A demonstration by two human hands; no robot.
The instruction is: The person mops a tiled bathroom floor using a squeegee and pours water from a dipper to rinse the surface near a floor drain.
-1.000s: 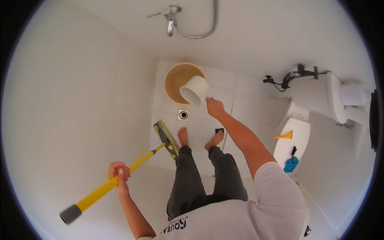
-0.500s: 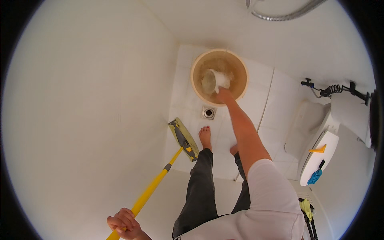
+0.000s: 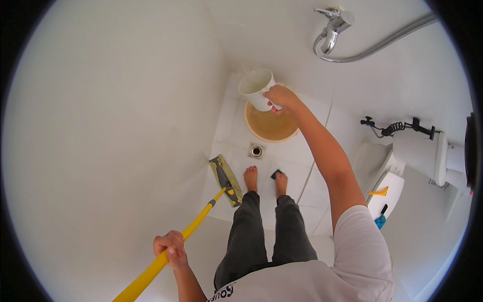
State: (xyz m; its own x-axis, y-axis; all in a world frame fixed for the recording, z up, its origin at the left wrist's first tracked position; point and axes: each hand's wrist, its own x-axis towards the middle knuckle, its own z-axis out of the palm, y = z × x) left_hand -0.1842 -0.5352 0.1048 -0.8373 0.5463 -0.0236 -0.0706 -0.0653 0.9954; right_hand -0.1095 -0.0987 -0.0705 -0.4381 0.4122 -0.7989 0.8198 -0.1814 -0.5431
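My right hand [image 3: 279,98] grips a white water dipper [image 3: 255,86] by its handle. The dipper hangs over the far left rim of a beige bucket [image 3: 271,140], tilted with its mouth toward the far wall. Murky brownish water [image 3: 274,125] stands in the bucket. My left hand [image 3: 171,248] is wrapped round the yellow pole [image 3: 200,217] of a flat mop. Its grey mop head [image 3: 225,181], with a yellowish-green pad, lies on the white tiles against the left wall, beside my left foot.
A square floor drain [image 3: 256,151] lies between my feet and the bucket. On the far wall is a chrome faucet [image 3: 337,25] with a metal hose [image 3: 375,49]. To the right stand a white toilet [image 3: 370,161] and a black coiled hose [image 3: 395,129]. A small dark object [image 3: 276,174] touches my right foot.
My right hand has lifted the dipper out of the bucket's water, up and toward the far left. The left hand still grips the pole. My view has shifted, bringing the faucet in.
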